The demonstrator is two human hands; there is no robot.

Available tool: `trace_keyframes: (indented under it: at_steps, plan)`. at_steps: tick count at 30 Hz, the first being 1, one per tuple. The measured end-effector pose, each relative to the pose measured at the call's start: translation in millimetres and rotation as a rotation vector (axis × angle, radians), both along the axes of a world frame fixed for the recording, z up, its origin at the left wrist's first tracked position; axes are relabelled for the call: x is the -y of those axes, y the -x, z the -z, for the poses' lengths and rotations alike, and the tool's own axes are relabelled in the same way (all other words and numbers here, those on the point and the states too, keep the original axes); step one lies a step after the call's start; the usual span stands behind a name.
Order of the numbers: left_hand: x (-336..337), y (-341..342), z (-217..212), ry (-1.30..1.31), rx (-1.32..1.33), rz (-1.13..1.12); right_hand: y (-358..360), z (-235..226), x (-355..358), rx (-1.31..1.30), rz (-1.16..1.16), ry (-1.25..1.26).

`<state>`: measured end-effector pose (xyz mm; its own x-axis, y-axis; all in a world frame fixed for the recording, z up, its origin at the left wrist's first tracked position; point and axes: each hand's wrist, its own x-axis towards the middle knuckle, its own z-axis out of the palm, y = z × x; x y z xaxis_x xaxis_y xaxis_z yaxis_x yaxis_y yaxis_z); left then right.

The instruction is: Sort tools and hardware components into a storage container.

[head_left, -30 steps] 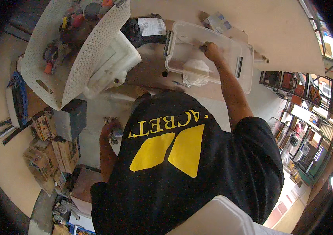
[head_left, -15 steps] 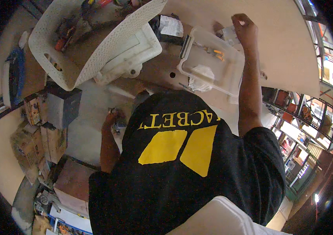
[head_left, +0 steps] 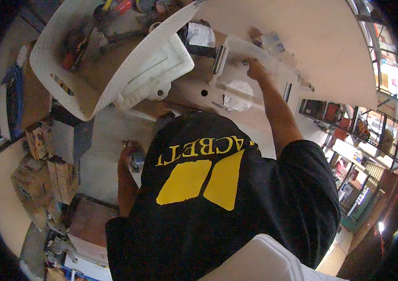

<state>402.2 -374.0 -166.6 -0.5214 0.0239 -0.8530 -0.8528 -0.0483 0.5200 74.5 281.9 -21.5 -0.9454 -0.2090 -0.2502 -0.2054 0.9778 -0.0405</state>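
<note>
My right hand reaches forward into a clear plastic box with dark latches, which stands on a pale table. Its fingers point down among small items at the box's far left corner; whether they hold anything is hidden. My left hand hangs low beside my black shirt and grips a small grey metal object. A crumpled clear bag lies in the near part of the box.
A white plastic chair carrying tools and cables stands to the left of the box. Cardboard boxes are stacked on the floor at left. Stocked shelves line the right side.
My right hand has drawn back from the table beyond the box and dropped into the box's far corner. My left hand stays low with the small object.
</note>
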Motion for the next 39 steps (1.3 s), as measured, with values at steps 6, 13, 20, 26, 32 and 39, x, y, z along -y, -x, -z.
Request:
trace_keyframes:
  at_steps: [6,13,20,26,32,39]
  plan:
    - [12,14,-41,0.04,0.075,0.151,1,44,-12,0.2,0.383,-0.194]
    - [4,58,-53,0.082,0.143,0.218,-17,25,-3,0.064,0.296,-0.302]
    - [-10,81,-61,0.09,0.185,0.202,-8,9,-3,0.081,0.376,-0.097]
    - [-20,59,-66,-0.031,-0.038,0.035,-9,-11,7,0.022,0.275,0.341]
    - [-33,39,-16,0.125,0.02,0.246,83,-92,-9,-0.469,0.187,0.308]
    - [-47,28,29,0.122,0.178,0.213,100,-372,302,-0.465,-0.28,0.663]
